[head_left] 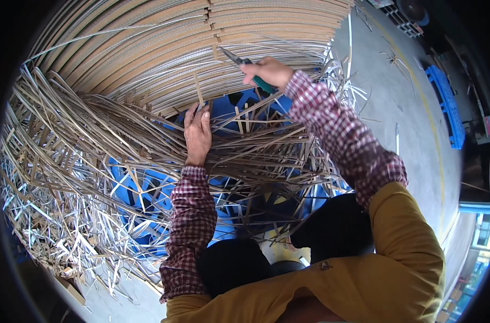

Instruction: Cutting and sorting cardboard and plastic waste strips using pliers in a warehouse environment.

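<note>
My right hand (271,73) is closed round green-handled shears (233,56), their grey blades pointing left over the front layers of a big stack of cardboard sheets (143,59). At the stack's near edge, my left hand (197,137) has its fingers and thumb drawn together round a narrow tan cardboard strip (199,90), which sticks out beyond the fingertips. Beneath that hand runs a thick bundle of long, thin cardboard strips (132,125), spreading to both sides. What else the left fingers touch is partly hidden.
Blue plastic pallets (223,107) show through the strips. Tangled cardboard and white offcuts (67,215) heap up at left. To the right lies grey floor (412,129) with a yellow line, and another blue pallet (445,107) beyond it. My knees (334,229) are close below.
</note>
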A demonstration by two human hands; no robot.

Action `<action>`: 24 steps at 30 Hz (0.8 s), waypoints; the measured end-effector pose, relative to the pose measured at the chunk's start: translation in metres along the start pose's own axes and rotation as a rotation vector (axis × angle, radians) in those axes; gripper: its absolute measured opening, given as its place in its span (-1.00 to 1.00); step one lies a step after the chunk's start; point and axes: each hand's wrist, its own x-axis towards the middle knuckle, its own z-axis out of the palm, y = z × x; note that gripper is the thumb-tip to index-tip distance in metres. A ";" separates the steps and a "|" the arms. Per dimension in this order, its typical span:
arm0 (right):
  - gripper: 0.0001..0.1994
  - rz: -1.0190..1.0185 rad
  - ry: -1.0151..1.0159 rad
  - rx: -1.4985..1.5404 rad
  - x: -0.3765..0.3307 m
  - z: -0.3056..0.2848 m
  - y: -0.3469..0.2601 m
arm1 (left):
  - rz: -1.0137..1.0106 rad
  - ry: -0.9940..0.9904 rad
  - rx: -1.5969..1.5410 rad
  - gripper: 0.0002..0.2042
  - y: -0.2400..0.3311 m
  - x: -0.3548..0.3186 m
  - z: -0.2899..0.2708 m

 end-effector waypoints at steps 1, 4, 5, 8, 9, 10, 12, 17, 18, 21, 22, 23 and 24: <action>-0.60 0.026 0.011 -0.069 0.010 -0.004 -0.002 | -0.031 0.009 -0.066 -0.72 0.006 0.003 0.001; -0.60 0.019 0.024 0.070 0.021 0.015 -0.010 | 0.034 0.107 -0.045 -0.73 0.010 0.005 -0.003; -0.63 -0.018 0.055 0.044 0.018 0.024 -0.007 | 0.045 0.157 -0.057 -0.73 0.015 0.005 -0.005; -0.62 -0.075 -0.035 -0.044 -0.012 0.056 0.017 | 0.180 0.205 -0.048 -0.72 0.036 0.022 -0.021; -0.61 -0.153 -0.103 -0.101 -0.027 0.059 0.027 | 0.262 0.246 -0.054 -0.71 0.042 0.031 -0.023; -0.60 -0.136 -0.226 -0.077 -0.043 0.061 0.030 | 0.313 0.229 -0.028 -0.70 0.046 0.040 -0.023; -0.58 -0.123 -0.357 -0.051 -0.057 0.057 0.026 | 0.214 0.113 -0.032 -0.70 0.028 0.043 -0.015; -0.59 -0.061 -0.274 -0.133 -0.030 0.011 0.023 | -0.076 0.018 0.042 -0.71 -0.035 0.012 -0.007; -0.57 -0.047 -0.185 -0.065 -0.020 0.005 0.019 | -0.072 0.016 0.043 -0.71 -0.031 0.013 -0.005; -0.53 0.013 -0.040 0.131 0.005 0.003 0.005 | -0.045 -0.022 0.152 -0.71 -0.024 0.015 0.001; -0.53 0.033 -0.018 0.161 0.011 0.002 0.001 | -0.029 -0.007 0.123 -0.71 -0.024 0.016 0.001; -0.53 0.059 -0.001 0.192 0.015 0.006 -0.002 | -0.019 0.003 0.095 -0.71 -0.024 0.014 -0.001; -0.56 0.037 0.015 0.205 0.016 0.013 -0.003 | -0.035 -0.006 0.078 -0.72 -0.024 0.013 -0.004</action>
